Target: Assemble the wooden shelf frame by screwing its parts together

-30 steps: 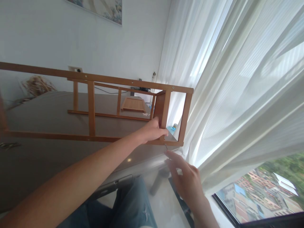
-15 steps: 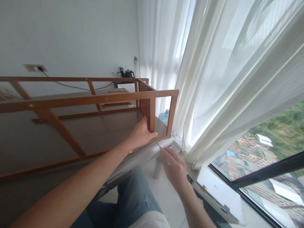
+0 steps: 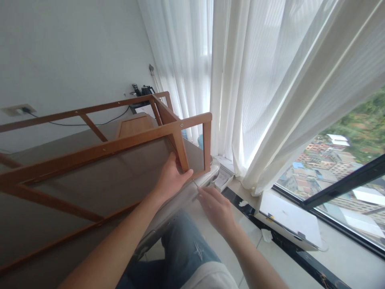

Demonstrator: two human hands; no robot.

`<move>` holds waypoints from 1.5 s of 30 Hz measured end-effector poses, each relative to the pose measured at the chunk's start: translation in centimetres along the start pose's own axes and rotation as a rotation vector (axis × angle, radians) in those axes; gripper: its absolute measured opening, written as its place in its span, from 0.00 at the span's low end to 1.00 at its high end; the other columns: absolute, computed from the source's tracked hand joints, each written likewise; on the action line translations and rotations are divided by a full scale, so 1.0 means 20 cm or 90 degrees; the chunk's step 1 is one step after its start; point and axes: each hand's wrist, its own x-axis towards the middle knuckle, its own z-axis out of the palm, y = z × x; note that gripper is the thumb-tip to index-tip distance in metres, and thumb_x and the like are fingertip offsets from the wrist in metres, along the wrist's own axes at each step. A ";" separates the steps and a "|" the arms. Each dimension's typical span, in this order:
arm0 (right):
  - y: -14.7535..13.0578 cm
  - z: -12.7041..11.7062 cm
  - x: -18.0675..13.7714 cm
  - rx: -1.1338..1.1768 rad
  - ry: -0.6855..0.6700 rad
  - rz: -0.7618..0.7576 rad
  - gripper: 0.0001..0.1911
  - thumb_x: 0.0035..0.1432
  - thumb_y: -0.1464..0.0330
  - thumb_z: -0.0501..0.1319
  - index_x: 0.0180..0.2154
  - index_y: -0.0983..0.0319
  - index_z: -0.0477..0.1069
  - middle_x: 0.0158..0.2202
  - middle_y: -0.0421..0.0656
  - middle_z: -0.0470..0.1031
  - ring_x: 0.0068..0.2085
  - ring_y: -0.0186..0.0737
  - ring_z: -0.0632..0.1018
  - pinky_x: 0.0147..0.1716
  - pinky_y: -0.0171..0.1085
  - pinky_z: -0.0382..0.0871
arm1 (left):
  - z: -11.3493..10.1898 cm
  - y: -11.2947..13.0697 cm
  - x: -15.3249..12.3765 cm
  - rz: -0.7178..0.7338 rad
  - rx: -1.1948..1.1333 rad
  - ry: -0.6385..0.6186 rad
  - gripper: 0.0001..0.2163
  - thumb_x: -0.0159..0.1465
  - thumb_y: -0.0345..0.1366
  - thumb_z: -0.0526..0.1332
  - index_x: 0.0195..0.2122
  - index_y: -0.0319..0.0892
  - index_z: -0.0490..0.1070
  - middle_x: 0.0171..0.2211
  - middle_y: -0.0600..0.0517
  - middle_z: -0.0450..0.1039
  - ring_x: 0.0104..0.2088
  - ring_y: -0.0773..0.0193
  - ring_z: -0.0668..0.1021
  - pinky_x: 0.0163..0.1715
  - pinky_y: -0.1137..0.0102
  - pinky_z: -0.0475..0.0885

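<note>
Wooden shelf frame [image 3: 135, 138] lay on its side on the brown table [image 3: 105, 176]. The left hand [image 3: 173, 178] wrapped closed around a post at its right end. The right hand [image 3: 217, 208] pinched a thin metal tool [image 3: 195, 185] just beside the near corner.

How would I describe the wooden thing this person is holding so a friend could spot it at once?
Find the long grey-brown table beside the sheer white curtains. Resting on it is an open brown wooden frame of slim rails, gripped by the left hand at its end post near the window. Unlike the solid wooden panel behind it, you can see through it.
</note>
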 end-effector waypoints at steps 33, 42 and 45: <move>-0.23 0.09 0.06 0.052 0.049 0.382 0.13 0.69 0.66 0.61 0.35 0.59 0.83 0.29 0.42 0.81 0.27 0.36 0.80 0.28 0.32 0.75 | -0.04 -0.19 0.01 0.099 0.029 -0.082 0.16 0.61 0.35 0.67 0.49 0.41 0.70 0.45 0.45 0.79 0.45 0.52 0.81 0.49 0.58 0.75; -0.23 0.10 0.06 0.101 0.090 0.455 0.12 0.66 0.62 0.62 0.39 0.61 0.82 0.24 0.42 0.81 0.23 0.38 0.81 0.26 0.34 0.77 | -0.07 -0.16 0.05 0.098 0.146 -0.089 0.16 0.57 0.40 0.69 0.45 0.43 0.73 0.40 0.47 0.81 0.43 0.51 0.83 0.42 0.62 0.76; -0.23 0.11 0.06 0.137 0.115 0.473 0.11 0.65 0.62 0.63 0.40 0.62 0.81 0.23 0.41 0.81 0.23 0.38 0.82 0.26 0.34 0.79 | -0.07 -0.17 0.06 0.108 0.166 -0.080 0.16 0.57 0.41 0.69 0.45 0.43 0.73 0.39 0.48 0.82 0.41 0.52 0.84 0.40 0.63 0.76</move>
